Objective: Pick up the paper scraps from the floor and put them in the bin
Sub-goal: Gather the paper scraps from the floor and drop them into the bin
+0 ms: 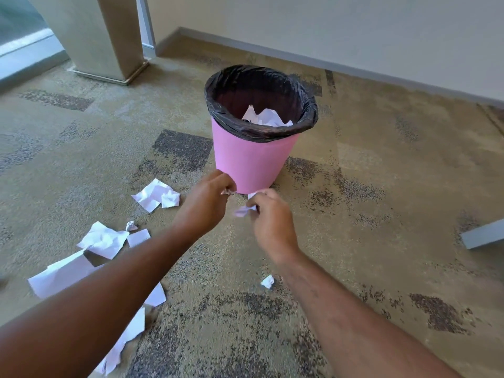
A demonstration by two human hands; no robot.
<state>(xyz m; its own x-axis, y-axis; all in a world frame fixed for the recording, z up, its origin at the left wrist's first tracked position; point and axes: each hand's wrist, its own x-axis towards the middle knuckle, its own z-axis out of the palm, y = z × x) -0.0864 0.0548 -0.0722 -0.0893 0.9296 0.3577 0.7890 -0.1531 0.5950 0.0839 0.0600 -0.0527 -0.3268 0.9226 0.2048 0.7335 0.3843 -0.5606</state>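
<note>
Head view: a pink bin (pixel 252 159) lined with a black bag (pixel 308 115) is seen upright on patterned carpet (pixel 381 159), near a wall with a grey skirting board (pixel 300 54). Crumpled white paper (pixel 266 117) is visible inside the bin. Both hands are held low in front of the bin's base. A small crumpled scrap (pixel 227 192) is pinched in the curled fingertips of the left hand (pixel 206 205). A second scrap (pixel 244 211) is gripped in the right hand (pixel 272 219), fingers closed narrowly round it, white edges showing above and below. Loose scraps are scattered on the carpet to the left: a creased piece (pixel 155 195), a larger crumpled sheet (pixel 102 240), a flat sheet (pixel 61 274) partly hidden by the left forearm. One small wad (pixel 267 281) lies beside the right forearm.
</note>
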